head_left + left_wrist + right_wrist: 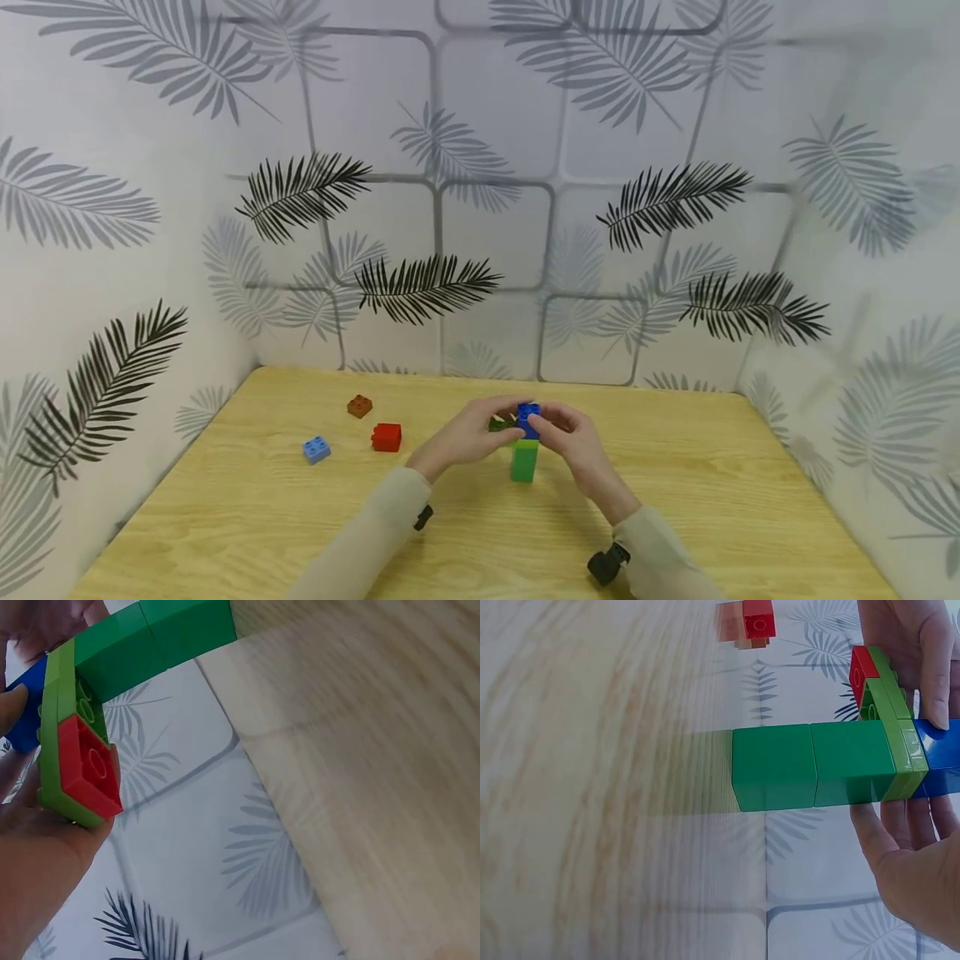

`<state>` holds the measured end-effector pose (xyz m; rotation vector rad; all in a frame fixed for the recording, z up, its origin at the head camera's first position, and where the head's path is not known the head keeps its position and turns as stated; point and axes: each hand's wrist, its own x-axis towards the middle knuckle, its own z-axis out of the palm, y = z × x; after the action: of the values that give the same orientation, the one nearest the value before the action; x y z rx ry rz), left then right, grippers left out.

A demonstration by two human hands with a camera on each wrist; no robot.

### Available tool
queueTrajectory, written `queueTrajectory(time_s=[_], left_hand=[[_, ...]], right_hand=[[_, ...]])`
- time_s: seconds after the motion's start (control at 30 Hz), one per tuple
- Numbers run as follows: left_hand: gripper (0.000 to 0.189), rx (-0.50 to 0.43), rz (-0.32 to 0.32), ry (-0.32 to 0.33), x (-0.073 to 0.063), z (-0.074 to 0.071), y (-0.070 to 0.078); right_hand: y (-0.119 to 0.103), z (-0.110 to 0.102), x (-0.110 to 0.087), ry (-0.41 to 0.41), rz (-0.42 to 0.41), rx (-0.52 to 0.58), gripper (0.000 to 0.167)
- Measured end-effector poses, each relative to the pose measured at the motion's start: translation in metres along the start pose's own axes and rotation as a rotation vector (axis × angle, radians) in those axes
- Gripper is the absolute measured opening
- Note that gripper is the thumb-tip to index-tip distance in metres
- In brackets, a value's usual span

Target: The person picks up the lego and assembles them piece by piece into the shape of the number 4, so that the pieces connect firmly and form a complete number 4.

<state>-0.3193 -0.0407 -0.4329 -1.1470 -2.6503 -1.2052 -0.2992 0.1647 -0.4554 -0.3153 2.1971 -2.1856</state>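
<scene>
A tower of toy building bricks stands upright on the wooden table, with two dark green bricks (776,766) at its base. Light green pieces (51,746) lie across them and overhang to the left. Under that overhang hangs a red brick (84,761). A blue brick (528,421) forms the top. My left hand (476,431) holds the tower at the overhang, its thumb (934,701) touching the blue brick. From the other side my right hand (576,437) grips the blue brick, thumb on its near face; its other fingers are partly hidden behind the tower.
Left of the hands, a loose red brick (387,437), a light blue brick (317,450) and an orange-brown brick (360,406) lie on the wooden table (247,517). Walls with a leaf pattern (495,233) border the table behind and at both sides.
</scene>
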Motion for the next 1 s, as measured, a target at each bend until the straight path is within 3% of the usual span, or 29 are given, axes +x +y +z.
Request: queueTrajectory(time_s=[0.2, 0.43, 0.67, 0.87, 1.0], left_hand=[[0.042, -0.125, -0.077, 0.078, -0.008, -0.004, -0.011], [0.025, -0.159, -0.118, 0.171, -0.022, -0.021, -0.023], [0.015, -0.224, -0.192, 0.257, -0.04, -0.041, -0.039], [0.016, -0.252, -0.186, 0.209, -0.053, -0.065, -0.056], [0.017, -0.223, -0.224, 0.179, -0.061, -0.079, -0.07]], right_hand=[[0.0, 0.003, 0.0, -0.011, 0.008, 0.007, 0.046], [-0.003, 0.003, 0.0, -0.033, -0.031, 0.013, 0.042], [-0.004, 0.002, 0.001, -0.022, -0.016, -0.037, 0.042], [-0.005, 0.001, 0.002, -0.032, -0.018, 0.012, 0.041], [-0.006, 0.001, 0.002, -0.049, -0.022, 0.035, 0.042]])
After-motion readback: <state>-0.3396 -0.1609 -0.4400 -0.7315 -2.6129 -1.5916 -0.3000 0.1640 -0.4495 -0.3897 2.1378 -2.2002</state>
